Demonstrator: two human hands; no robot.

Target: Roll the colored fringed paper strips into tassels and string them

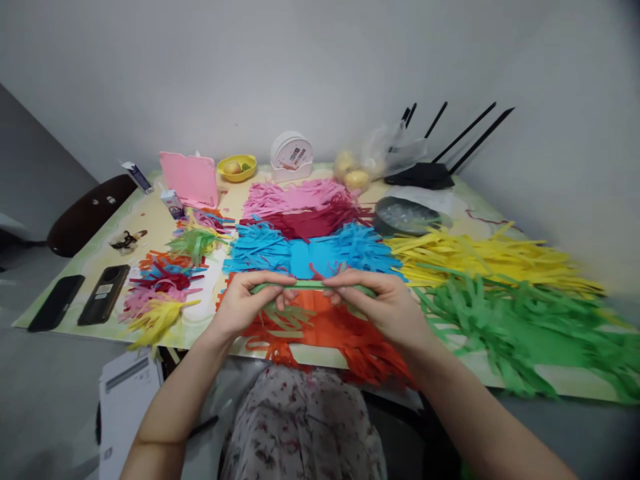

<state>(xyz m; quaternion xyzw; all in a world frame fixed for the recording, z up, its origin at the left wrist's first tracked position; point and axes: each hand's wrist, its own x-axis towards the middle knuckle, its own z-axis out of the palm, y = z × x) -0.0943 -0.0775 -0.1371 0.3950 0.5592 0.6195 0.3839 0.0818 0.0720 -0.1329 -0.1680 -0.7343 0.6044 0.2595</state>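
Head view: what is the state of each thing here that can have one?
narrow green paper strip, pinched at both ends, held level
left hand, shut on the strip
right hand, shut on the strip
two black slab phones, lying flat
yellow round bowl, holds fruit
pink flat case, propped upright

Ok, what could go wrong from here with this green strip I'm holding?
1. The green strip is pinched between the left hand and right hand; pulling outward could tear it.
2. The orange paper hangs over the near edge of the table, so a brushing wrist might drag it off.
3. The outer phone lies close to the table's left edge and could get knocked off.
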